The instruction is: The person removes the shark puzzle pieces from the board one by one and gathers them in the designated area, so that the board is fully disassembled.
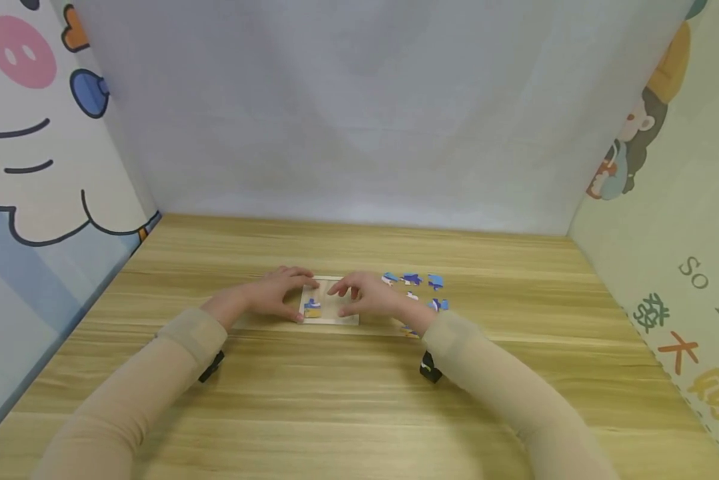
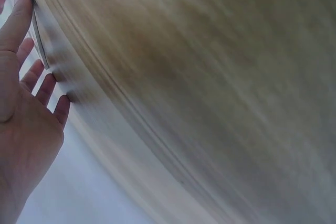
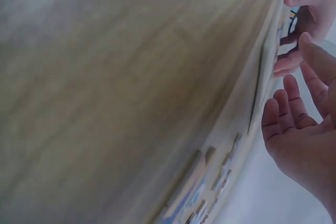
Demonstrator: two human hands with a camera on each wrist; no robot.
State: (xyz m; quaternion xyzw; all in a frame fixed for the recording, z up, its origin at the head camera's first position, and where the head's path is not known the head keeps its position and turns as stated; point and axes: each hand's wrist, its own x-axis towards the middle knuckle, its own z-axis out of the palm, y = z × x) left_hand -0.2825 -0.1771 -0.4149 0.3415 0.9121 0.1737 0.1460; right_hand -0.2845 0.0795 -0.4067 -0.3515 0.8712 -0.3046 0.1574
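Observation:
A shallow wooden puzzle tray point(image 1: 331, 322) lies on the table, with a blue and yellow puzzle section point(image 1: 312, 309) in its near left corner. My left hand point(image 1: 275, 293) spans the tray's left side, thumb at the near corner and a fingertip by the far edge. The left wrist view shows its fingers point(image 2: 46, 88) spread and relaxed. Over the tray's right part hovers my right hand point(image 1: 371, 295), fingers loosely bent. Nothing shows between its thumb and fingers point(image 3: 294, 103) in the right wrist view.
Several loose blue, white and yellow puzzle pieces point(image 1: 435, 281) lie on the wooden table point(image 1: 311, 400) right of the tray, some partly behind the right forearm. A pale curtain point(image 1: 359, 133) stands behind the table, with printed panels at both sides.

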